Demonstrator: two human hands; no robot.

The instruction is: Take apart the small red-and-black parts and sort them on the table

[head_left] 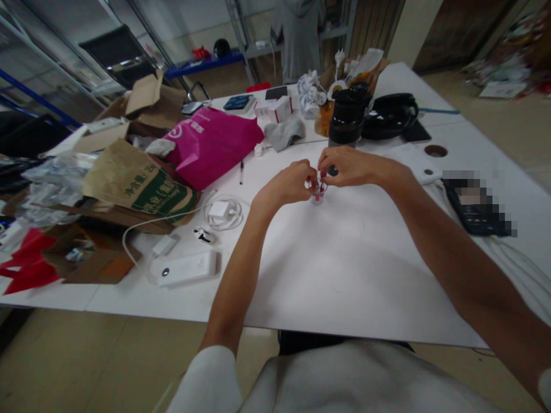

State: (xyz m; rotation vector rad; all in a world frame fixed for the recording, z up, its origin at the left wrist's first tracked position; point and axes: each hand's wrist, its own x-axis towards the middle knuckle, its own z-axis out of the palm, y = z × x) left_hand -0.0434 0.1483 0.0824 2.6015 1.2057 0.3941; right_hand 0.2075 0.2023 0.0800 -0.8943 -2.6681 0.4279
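Both hands meet over the white table (344, 275), at a small clear object with red parts (319, 194) that is too small to name. With fingers curled in a pinch, my left hand (295, 182) grips its left side. From the right, my right hand (348, 166) pinches thumb and forefinger at its top; what lies between those fingertips is mostly hidden. Just behind my right hand stands a black cylinder (345, 117), perhaps a jar or lens.
A magenta bag (215, 143), brown paper sack (133, 180) and open cardboard box (101, 258) crowd the left. Nearer lie a white power bank (187, 268) and coiled cable with charger (220, 211). A tape roll (436, 151) sits right. A person in grey (297, 40) stands beyond.
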